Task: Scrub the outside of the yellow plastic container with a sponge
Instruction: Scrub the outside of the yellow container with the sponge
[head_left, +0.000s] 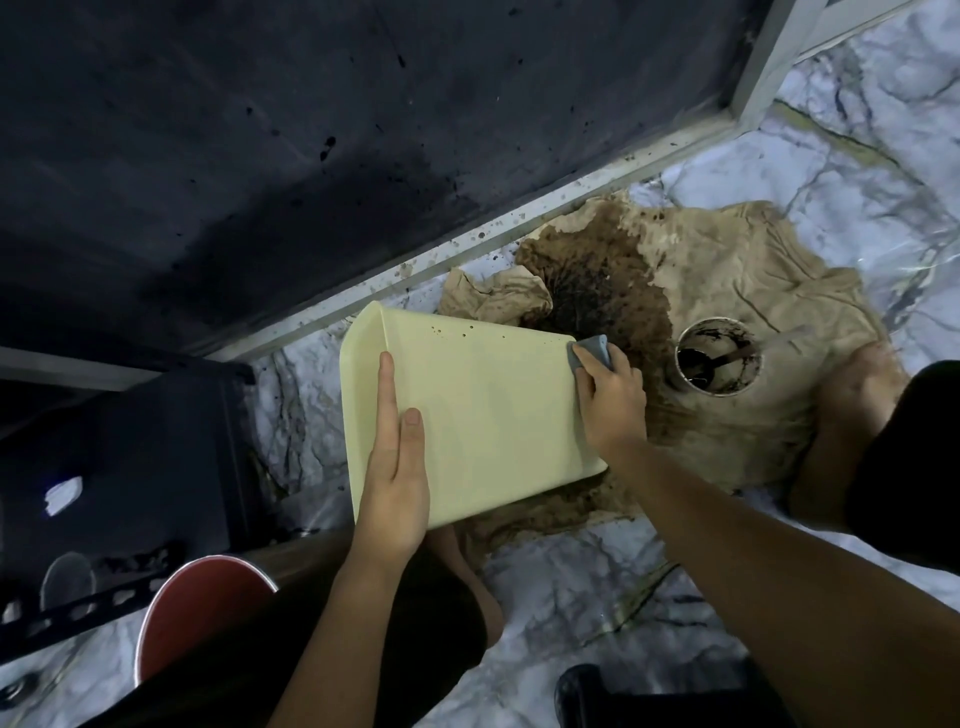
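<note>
pressing sponge (591, 355) under right hand (613, 402) onto container (483, 410).

A home floor at a doorway, it seems: marble-patterned tiles (597, 597) run up to a pale door frame (519, 228), with a stained brown cloth (727, 291) spread beside that frame and a black plastic crate (130, 467) left of it.

Pale yellow container (483, 415) w/ dark specks, grey sponge (592, 353), tan cloth (753, 291) stained brown ctr-right, white grey-veined marble floor (571, 597), red bucket (202, 613) lower left.
</note>
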